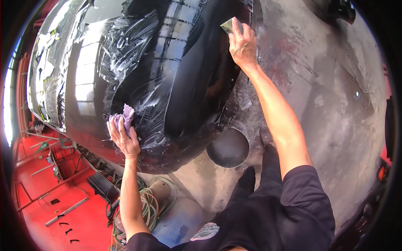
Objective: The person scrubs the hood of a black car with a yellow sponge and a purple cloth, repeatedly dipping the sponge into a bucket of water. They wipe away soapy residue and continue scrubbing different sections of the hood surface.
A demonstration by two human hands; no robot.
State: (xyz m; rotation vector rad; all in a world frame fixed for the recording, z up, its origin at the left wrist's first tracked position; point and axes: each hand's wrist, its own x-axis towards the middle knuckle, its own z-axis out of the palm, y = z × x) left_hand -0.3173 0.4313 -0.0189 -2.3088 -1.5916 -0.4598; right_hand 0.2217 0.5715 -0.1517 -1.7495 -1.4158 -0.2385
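A black, glossy car body (188, 88), with wet streaks and whitish smears on it, fills the upper left. My left hand (124, 140) presses a crumpled purple cloth (125, 116) against its lower panel, fingers bent over the cloth. Farther up and to the right, my right hand (244, 46) grips a thin olive-coloured piece, apparently sandpaper (227, 26), at the panel's right edge. Only a corner of that piece shows past the fingers. Below the car's edge, between my arms, stands a round bucket (248, 134) with dark liquid inside.
A bundle of green and orange hoses (147, 205) lies by my left forearm, beside a blue rounded tank (184, 219). Metal bars (67, 211) lie over a red surface at lower left. A thin wire (356, 79) crosses the concrete floor (331, 125) at right.
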